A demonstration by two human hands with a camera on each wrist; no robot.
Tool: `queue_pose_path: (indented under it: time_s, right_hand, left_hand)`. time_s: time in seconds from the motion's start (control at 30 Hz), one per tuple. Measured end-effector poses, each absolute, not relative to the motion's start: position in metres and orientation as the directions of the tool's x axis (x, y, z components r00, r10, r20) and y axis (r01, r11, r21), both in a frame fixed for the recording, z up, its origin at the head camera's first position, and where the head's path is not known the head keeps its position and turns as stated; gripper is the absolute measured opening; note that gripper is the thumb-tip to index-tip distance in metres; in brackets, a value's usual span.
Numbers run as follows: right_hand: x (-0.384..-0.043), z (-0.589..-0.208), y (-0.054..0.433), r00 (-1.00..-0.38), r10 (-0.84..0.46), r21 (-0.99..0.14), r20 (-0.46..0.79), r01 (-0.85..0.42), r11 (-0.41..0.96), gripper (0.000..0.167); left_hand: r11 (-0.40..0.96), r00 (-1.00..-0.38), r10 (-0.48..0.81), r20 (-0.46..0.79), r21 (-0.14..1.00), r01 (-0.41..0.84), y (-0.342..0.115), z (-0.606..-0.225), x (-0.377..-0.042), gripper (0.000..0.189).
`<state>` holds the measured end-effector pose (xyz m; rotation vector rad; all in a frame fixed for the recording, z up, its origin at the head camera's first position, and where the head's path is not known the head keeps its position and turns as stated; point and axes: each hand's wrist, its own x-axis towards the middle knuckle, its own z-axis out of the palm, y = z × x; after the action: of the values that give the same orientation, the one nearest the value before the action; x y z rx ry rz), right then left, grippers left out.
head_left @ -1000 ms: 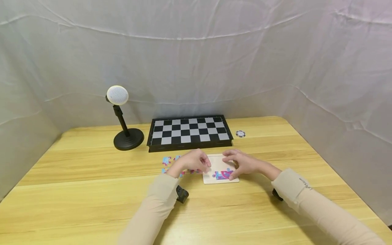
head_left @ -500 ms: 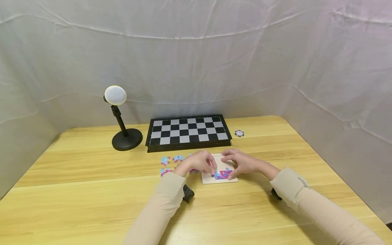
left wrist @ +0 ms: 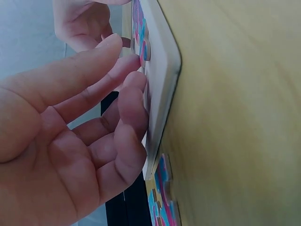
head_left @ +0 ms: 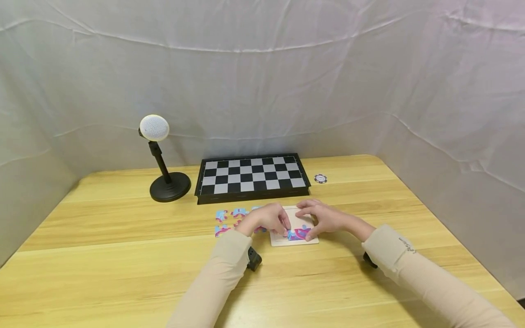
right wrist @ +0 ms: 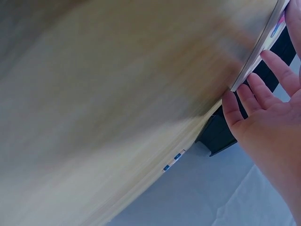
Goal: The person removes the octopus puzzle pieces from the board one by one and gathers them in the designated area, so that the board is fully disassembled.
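A pale wooden puzzle tray (head_left: 283,243) lies on the table, with joined pink, blue and purple puzzle pieces (head_left: 297,235) along its near side. My left hand (head_left: 268,217) is over the tray's left side. In the left wrist view its index fingertip reaches the edge of the puzzle pieces (left wrist: 141,33), thumb apart and the other fingers loosely bent. My right hand (head_left: 326,219) spans the tray's right side, its thumb at the pieces' right end. Its other fingertips rest along the tray's edge (right wrist: 254,56) in the right wrist view.
Several loose puzzle pieces (head_left: 221,216) lie left of the tray, some hidden behind my left hand. A black-and-white chessboard (head_left: 253,177) stands behind. A round-headed microphone (head_left: 155,128) on a black stand is at the back left, a poker chip (head_left: 321,178) at the back right.
My left hand has moved right over the tray, and its fingertips now cover the left end of the joined pieces. The right hand keeps its place.
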<state>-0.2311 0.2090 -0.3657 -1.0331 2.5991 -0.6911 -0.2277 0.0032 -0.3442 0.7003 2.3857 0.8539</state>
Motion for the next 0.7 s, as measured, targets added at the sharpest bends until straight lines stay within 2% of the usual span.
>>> queue_pose_path:
  time_s: [0.43,0.7]
  right_hand:
    - [-0.2317,-0.3671,0.2088,-0.712,-0.700,-0.516,-0.053,-0.581,0.630,0.068]
    - [-0.2316,-0.3661,0.2082,-0.717,-0.695,-0.512,-0.053,-0.578,0.636,0.067]
  left_hand:
    - [0.689,-0.753,0.596,-0.278,0.659,0.302,0.0090,-0.3442,-0.2284,0.004]
    - [0.697,-0.782,0.566,-0.260,0.657,0.287,0.0114,-0.3439,-0.2286,0.005]
